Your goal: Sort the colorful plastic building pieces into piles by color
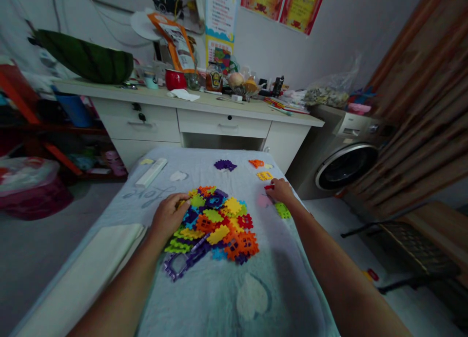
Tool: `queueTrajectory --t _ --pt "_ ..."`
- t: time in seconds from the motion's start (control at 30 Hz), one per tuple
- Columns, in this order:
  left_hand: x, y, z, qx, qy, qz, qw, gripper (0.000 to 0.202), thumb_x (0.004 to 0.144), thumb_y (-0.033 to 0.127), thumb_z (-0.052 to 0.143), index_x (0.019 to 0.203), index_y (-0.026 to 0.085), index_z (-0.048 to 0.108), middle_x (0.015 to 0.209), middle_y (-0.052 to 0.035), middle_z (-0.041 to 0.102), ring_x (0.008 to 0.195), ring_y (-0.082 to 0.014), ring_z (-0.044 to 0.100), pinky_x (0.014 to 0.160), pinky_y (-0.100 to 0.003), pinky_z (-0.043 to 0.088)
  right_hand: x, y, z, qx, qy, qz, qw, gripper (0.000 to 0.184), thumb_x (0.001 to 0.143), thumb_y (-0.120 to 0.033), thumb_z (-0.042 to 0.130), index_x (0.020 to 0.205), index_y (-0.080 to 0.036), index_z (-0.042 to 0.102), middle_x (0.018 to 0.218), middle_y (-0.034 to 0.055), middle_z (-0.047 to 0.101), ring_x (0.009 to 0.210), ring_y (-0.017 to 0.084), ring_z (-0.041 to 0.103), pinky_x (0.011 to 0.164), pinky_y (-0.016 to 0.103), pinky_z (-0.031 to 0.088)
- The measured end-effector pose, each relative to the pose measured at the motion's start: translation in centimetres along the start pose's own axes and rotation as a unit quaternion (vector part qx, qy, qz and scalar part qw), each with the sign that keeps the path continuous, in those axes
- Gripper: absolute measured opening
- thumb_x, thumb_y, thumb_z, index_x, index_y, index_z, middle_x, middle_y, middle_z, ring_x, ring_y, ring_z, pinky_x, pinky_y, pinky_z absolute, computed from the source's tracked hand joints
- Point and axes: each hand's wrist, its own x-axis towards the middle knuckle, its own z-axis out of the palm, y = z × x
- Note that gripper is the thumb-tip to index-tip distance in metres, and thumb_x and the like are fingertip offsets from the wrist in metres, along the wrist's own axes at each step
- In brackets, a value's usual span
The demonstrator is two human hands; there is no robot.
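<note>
A heap of colourful interlocking plastic building pieces lies in the middle of the cloth-covered table. At the heap's left edge, my left hand has thumb and fingers closed around a yellow building piece, mostly hidden by the fingers. Over on the right side, my right hand pinches a red building piece. Just beyond that hand lie a yellow piece and an orange piece; a green piece sits beside its wrist. Several purple pieces are grouped farther back.
A white bar-shaped object lies at the table's back left, with folded white cloth along the left side. Behind stands a white desk crowded with items. A washing machine and a low rack are to the right.
</note>
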Motion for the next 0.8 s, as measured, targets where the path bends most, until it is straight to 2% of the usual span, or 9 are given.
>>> queueTrajectory --t 0.1,0.3,0.5,0.67,0.8 --pt "0.0 -0.1 0.0 0.001 0.001 0.001 1.0 0.037 0.082 0.048 0.051 0.097 0.02 0.069 0.103 -0.0073 0.07 0.099 -0.0253 0.065 0.094 -0.04 0.049 1.5 -0.9 -0.6 0.002 0.029 0.001 1.0 0.051 0.083 -0.047 0.06 0.128 -0.023 0.058 0.132 0.0141 0.055 0.118 0.035 0.052 0.092 0.046 0.044" --pt "-0.1 -0.3 0.1 0.0 0.003 -0.003 1.0 0.035 0.082 0.047 0.052 0.098 0.021 0.068 0.105 -0.0067 0.07 0.102 -0.0252 0.064 0.095 -0.04 0.048 5.5 -4.6 -0.8 0.005 0.032 -0.064 0.997 0.049 0.088 -0.054 0.054 0.129 -0.027 0.058 0.138 0.012 0.051 0.126 0.034 0.044 0.1 0.05 0.036" --pt "-0.2 0.2 -0.1 -0.004 0.003 -0.008 1.0 0.033 0.082 0.046 0.052 0.096 0.021 0.069 0.103 -0.0062 0.07 0.1 -0.0249 0.064 0.095 -0.04 0.048 8.5 -6.5 0.8 0.006 -0.016 -0.016 1.0 0.057 0.091 -0.057 0.044 0.137 -0.024 0.051 0.146 0.0154 0.042 0.135 0.039 0.034 0.106 0.06 0.023" --pt "-0.2 0.5 -0.1 -0.007 0.002 -0.011 1.0 0.033 0.083 0.045 0.052 0.097 0.021 0.068 0.104 -0.0066 0.069 0.102 -0.0247 0.063 0.094 -0.041 0.048 9.0 -6.6 1.2 0.02 -0.025 -0.013 0.999 0.058 0.092 -0.056 0.043 0.138 -0.023 0.049 0.148 0.0144 0.041 0.136 0.04 0.033 0.107 0.062 0.022" --pt "-0.2 0.5 0.0 -0.005 0.006 -0.006 1.0 0.032 0.083 0.044 0.052 0.097 0.021 0.068 0.104 -0.0063 0.07 0.102 -0.0243 0.063 0.093 -0.04 0.048 7.2 -7.0 0.5 0.034 0.014 -0.033 0.999 0.059 0.09 -0.056 0.048 0.141 -0.025 0.046 0.147 0.0139 0.042 0.134 0.039 0.036 0.106 0.061 0.026"
